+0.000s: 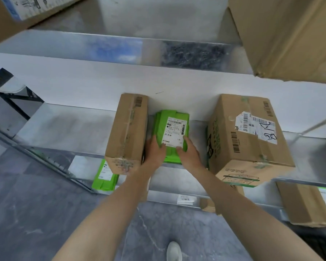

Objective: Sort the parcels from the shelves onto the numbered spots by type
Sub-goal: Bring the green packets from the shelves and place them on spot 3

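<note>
Caller: Lowest in the view is a white shoe (174, 251) on the grey marbled floor (36, 213), with two bare forearms reaching up and forward from either side of it.

Checker: Where do the hands end up?

Caller: Both are on the green mailer parcel (170, 157), which lies flat on the middle metal shelf (64, 129). The left hand (154, 153) takes its near left corner and the right hand (189, 153) its near right corner.

Checker: And the grip on each side?

Caller: Each grip is clamped on the parcel: the thumbs press down on top, at the lower edge of its white shipping label (175, 132), and the fingers run along the parcel's sides. Whether the fingertips reach underneath, I cannot tell.

Checker: What flanks it?

Caller: A narrow cardboard box (127, 132) stands just to its left, against the back of the left hand. A larger taped box (248, 136) with barcode stickers sits to its right, tilted and hanging over the shelf's front edge.

Checker: Anything below?

Caller: On the lower shelf a second green mailer (104, 176) lies under the narrow box, and another cardboard box (305, 204) sits far right.

Checker: Above?

Caller: A big plain carton (286, 34) juts out at top right, and a printed carton (17, 12) shows at top left.
</note>
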